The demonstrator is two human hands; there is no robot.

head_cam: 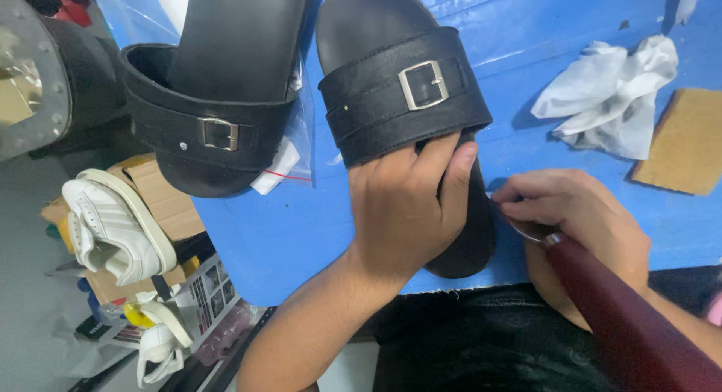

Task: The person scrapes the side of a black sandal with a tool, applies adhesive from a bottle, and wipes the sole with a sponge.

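Note:
A black slide sandal (391, 84) with a silver buckle lies on the blue table (301, 234). My left hand (410, 208) presses down on its heel end, fingers reaching the strap's edge. My right hand (579, 219) grips a tool with a dark red handle (624, 317). Its metal tip touches the sandal's right edge. A second black sandal (214, 99) with the same buckle lies to the left, partly over the table's edge.
Crumpled white paper (609, 95) and a brown cardboard piece (688, 140) lie at the right. A clear plastic bag (289, 155) sits under the second sandal. Below the table at left are white sneakers (113, 227) on cardboard boxes.

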